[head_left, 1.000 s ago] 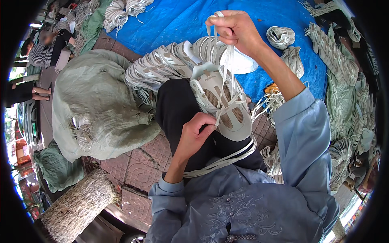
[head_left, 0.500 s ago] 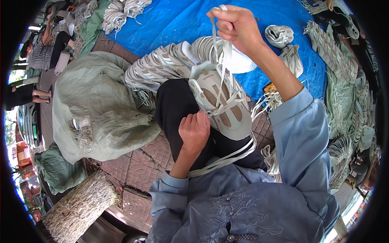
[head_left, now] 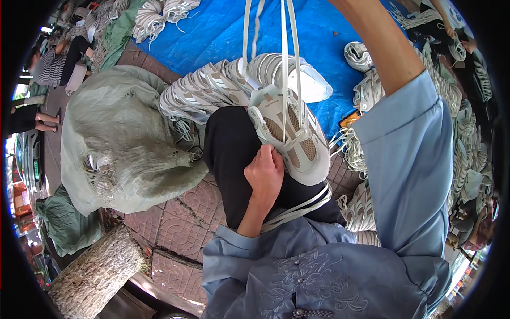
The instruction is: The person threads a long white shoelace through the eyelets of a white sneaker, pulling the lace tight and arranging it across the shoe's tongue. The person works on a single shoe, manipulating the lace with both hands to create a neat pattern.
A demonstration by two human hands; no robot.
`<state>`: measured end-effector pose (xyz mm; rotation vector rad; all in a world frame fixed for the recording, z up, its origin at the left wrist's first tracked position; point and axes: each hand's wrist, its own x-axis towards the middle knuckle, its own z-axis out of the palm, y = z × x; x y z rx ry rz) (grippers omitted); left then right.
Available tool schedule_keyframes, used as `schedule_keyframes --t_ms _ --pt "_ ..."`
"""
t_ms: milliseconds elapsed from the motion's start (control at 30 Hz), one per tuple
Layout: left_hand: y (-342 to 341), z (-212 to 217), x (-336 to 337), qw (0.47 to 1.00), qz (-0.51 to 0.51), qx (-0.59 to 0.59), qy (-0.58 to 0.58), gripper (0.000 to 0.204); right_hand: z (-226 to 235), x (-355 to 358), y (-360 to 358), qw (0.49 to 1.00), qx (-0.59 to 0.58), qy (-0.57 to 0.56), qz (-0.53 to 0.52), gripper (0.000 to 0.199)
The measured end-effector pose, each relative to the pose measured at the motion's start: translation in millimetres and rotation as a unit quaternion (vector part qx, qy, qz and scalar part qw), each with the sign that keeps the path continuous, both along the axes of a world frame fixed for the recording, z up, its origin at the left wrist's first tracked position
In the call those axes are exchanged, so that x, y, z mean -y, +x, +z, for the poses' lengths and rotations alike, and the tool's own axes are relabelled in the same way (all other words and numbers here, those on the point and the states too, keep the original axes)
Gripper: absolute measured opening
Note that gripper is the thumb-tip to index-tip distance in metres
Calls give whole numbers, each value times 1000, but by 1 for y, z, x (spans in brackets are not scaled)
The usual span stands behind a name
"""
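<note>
Across my dark-trousered lap lies a pale grey and beige sneaker upper [head_left: 311,164], without a visible sole, its toe toward me. White shoelaces [head_left: 285,58] run taut from its eyelets up past the top edge. My left hand [head_left: 264,173] is closed against the upper's left side, beside the laces; what its fingers pinch is hidden. My right forearm [head_left: 385,45] reaches up out of view, so the right hand does not show. A bundle of loose white laces [head_left: 298,206] lies across my thigh.
A nested row of uppers [head_left: 204,90] curves beyond my knee, beside a blue tarp [head_left: 223,32]. A bulging woven sack [head_left: 127,138] stands at left, near a stone post [head_left: 101,274]. More uppers [head_left: 369,90] lie at right. Other people sit at far left and upper right.
My right hand has gone up out of view, and the laces now stretch higher. My left hand has shifted slightly right, close against the upper.
</note>
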<state>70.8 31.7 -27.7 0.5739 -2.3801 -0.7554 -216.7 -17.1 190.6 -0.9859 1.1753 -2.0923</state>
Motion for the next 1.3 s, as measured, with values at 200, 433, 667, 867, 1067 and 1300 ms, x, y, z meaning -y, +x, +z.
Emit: schedule_keyframes --t_ms 200,433,667,867,1067,1300 --pt "1 18 5 995 -34 -76 46 24 -1 12 14 998 -19 48 25 15" --pt "-2 23 17 990 -135 7 -34 26 4 2 32 993 -90 50 55 18" --pt "-8 9 11 964 -169 72 -192 17 -10 -9 53 990 -115 87 8 21" --pt "-16 14 9 937 -218 123 -244 16 -34 -22 51 991 -51 127 6 20" --pt "-24 20 17 892 -292 71 -339 14 -127 -52 71 957 -84 277 20 22" --pt "-33 16 22 920 -220 19 -323 16 -207 -78 101 952 89 292 22 21"
